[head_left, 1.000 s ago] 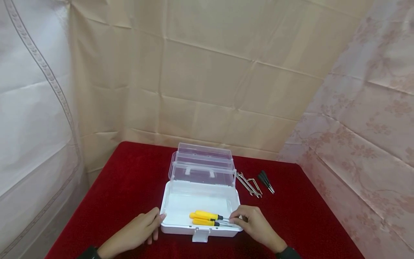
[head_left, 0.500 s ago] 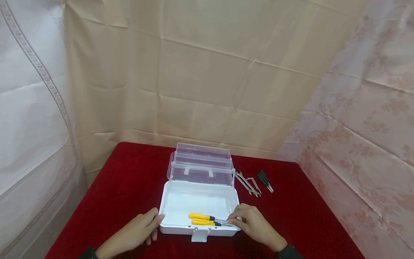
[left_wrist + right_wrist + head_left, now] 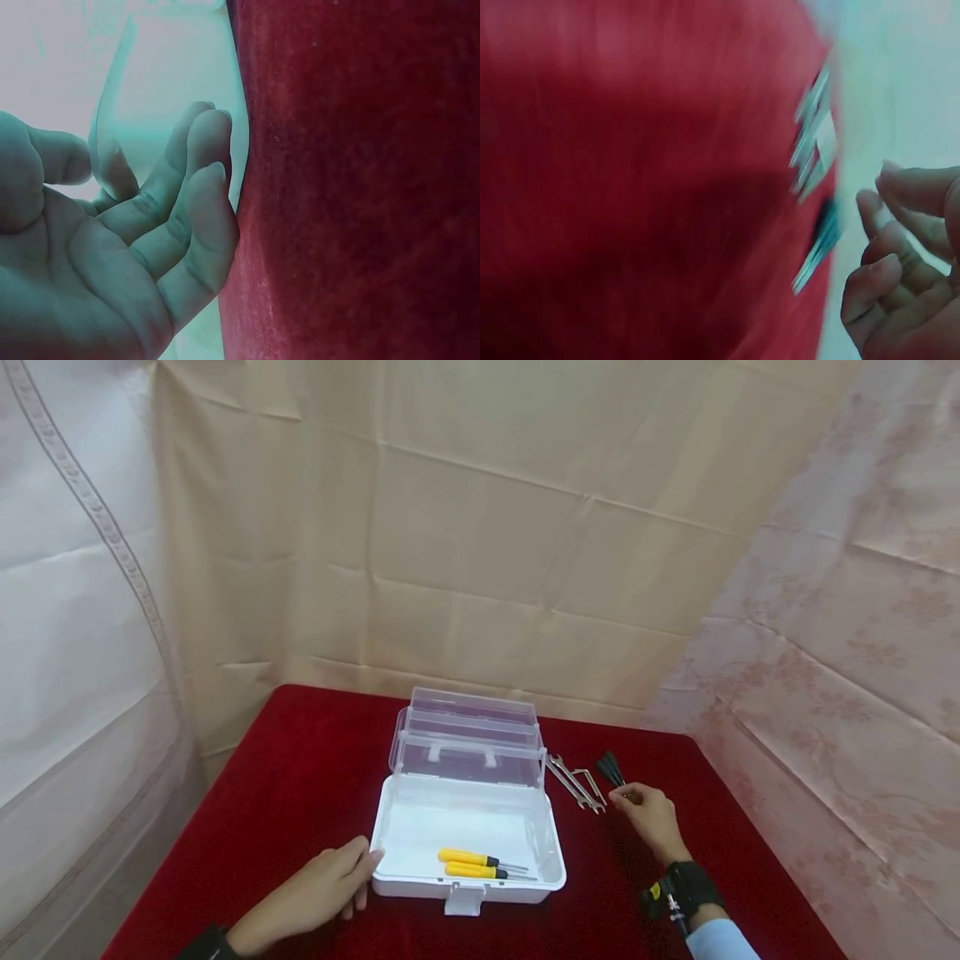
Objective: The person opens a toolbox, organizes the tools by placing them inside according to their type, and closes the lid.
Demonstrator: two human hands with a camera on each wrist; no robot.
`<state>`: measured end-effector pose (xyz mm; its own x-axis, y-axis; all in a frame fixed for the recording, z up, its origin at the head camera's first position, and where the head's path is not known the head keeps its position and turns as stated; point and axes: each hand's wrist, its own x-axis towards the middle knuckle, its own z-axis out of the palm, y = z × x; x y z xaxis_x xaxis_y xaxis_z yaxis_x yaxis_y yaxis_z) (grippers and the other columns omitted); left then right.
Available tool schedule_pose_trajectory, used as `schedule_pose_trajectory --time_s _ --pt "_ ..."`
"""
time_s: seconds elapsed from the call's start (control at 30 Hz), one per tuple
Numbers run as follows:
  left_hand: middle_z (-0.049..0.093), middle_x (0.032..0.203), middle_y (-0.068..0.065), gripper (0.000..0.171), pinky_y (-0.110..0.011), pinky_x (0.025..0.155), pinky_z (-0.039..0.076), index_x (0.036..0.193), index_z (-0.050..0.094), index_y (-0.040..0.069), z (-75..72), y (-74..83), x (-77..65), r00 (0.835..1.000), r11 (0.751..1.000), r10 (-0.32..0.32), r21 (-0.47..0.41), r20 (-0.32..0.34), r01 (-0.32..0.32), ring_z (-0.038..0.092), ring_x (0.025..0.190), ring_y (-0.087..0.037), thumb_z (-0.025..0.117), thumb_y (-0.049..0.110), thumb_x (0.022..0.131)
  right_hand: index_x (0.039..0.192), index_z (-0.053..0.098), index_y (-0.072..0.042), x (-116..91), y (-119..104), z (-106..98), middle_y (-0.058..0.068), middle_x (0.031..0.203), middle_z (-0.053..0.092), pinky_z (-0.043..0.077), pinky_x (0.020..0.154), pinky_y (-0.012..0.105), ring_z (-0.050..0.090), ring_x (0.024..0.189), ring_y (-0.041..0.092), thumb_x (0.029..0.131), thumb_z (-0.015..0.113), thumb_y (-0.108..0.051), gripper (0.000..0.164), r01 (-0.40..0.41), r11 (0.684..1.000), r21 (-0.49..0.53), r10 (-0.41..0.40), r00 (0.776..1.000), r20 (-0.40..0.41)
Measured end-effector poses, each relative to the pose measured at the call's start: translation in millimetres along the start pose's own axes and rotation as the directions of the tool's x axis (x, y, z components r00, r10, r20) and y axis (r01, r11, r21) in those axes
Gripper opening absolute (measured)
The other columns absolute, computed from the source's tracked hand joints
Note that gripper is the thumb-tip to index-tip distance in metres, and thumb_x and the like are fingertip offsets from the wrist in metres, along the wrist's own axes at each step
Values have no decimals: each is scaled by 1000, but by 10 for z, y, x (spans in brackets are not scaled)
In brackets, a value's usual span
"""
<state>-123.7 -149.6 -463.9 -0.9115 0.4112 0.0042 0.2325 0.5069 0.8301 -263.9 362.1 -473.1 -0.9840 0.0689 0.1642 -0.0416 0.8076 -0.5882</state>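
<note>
A white toolbox (image 3: 470,889) with its clear lid (image 3: 468,760) swung up stands on the red cloth. My left hand (image 3: 326,885) holds its left front corner, thumb on the rim and fingers against the outer wall. Inside, along the front, lie yellow-handled screwdrivers (image 3: 467,857). To the right, my right hand (image 3: 651,817) reaches over the table with loosely bent fingers and nothing between them. Its fingertips overlap the shafts of the black-handled screwdrivers (image 3: 610,766) in the head view; in the blurred right wrist view, those screwdrivers (image 3: 821,238) lie beyond the fingers.
Open-end wrenches (image 3: 572,783) and an L-shaped hex key (image 3: 592,783) lie between the toolbox and the black-handled screwdrivers. Red cloth (image 3: 322,760) covers the table. Behind it hangs a beige curtain (image 3: 480,543), with a patterned curtain (image 3: 840,693) along the right side.
My right hand has let go of the yellow-handled screwdrivers' shafts in the toolbox and moved right and away from me, to the black-handled screwdrivers. My left hand stays at the toolbox corner.
</note>
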Motion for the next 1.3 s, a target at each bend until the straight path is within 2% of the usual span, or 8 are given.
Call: schedule_pose_trajectory --time_s 0.13,0.23,0.33,0.53,0.67,1.03,1.13,1.3 --pt "60 66 3 35 -27 52 44 89 54 11 -21 20 -9 1000 999 -30 11 -11 30 56 52 -15 45 37 111 102 72 0 203 317 -2 10 91 71 47 70 39 63 82 25 98 71 -32 32 -73 995 -75 76 997 31" --pt "60 68 2 36 -27 52 44 91 55 11 -23 34 -3 998 998 -55 -5 6 55 57 54 -16 47 40 110 99 70 2 244 410 4 12 89 70 48 71 45 62 80 27 97 70 -35 37 -95 990 -107 101 993 54" --pt "61 68 1 36 -27 52 43 92 55 11 -21 41 5 998 998 -65 -16 17 66 58 55 -18 47 41 109 95 68 0 241 390 48 11 85 68 49 70 48 63 78 28 96 71 -35 35 -105 985 -137 112 993 45" --pt "61 67 0 33 -26 52 42 92 55 11 -12 41 3 997 997 -76 -29 32 77 58 55 -19 47 37 110 88 64 -6 230 141 256 4 74 59 40 60 34 52 70 20 93 75 -43 39 -50 985 -163 67 993 101" --pt "61 66 1 33 -27 53 43 91 55 11 -17 42 9 998 998 -55 -14 33 55 58 53 -18 46 37 111 89 67 -4 249 -38 348 1 71 58 39 59 31 51 67 17 90 80 -38 36 -2 990 -138 22 989 150" --pt "61 69 -1 30 -26 54 44 96 55 11 -21 26 -6 994 994 -92 -55 51 95 57 56 -19 49 37 109 74 70 -6 222 -12 328 -1 64 53 39 49 28 46 57 15 84 87 -26 28 -172 985 -29 174 956 238" --pt "61 69 -1 30 -26 53 43 96 55 11 -22 22 -6 994 993 -95 -59 53 98 57 57 -19 48 37 109 75 66 -5 180 -34 300 1 67 54 45 48 29 51 58 15 86 85 -20 26 -154 988 -20 154 959 238" --pt "61 69 -1 31 -26 54 43 96 55 11 -19 4 2 995 994 -91 -57 49 93 57 57 -19 48 38 109 90 69 6 88 -53 205 9 77 62 58 54 34 62 64 19 93 76 -7 14 -157 984 85 132 961 245"
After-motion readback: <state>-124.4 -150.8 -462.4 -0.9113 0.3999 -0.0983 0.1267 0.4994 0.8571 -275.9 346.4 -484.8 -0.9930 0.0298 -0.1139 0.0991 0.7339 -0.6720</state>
